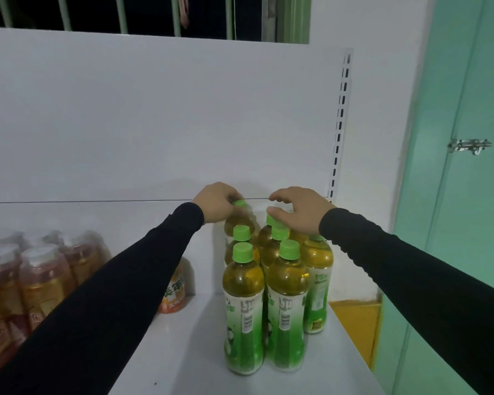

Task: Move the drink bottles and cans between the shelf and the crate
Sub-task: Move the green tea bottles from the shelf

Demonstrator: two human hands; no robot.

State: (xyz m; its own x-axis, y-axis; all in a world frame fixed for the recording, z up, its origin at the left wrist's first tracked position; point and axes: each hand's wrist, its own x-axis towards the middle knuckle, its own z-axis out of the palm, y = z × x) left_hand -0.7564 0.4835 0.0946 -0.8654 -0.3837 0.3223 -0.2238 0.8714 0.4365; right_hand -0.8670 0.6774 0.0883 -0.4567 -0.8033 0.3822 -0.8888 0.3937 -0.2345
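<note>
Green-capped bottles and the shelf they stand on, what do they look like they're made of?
Green-capped bottles: likely clear, glossy plastic, since the yellow-green drink shows through; caps look matte plastic. Shelf: smooth white surface with a soft sheen, possibly painted metal, though that is uncertain.
</note>
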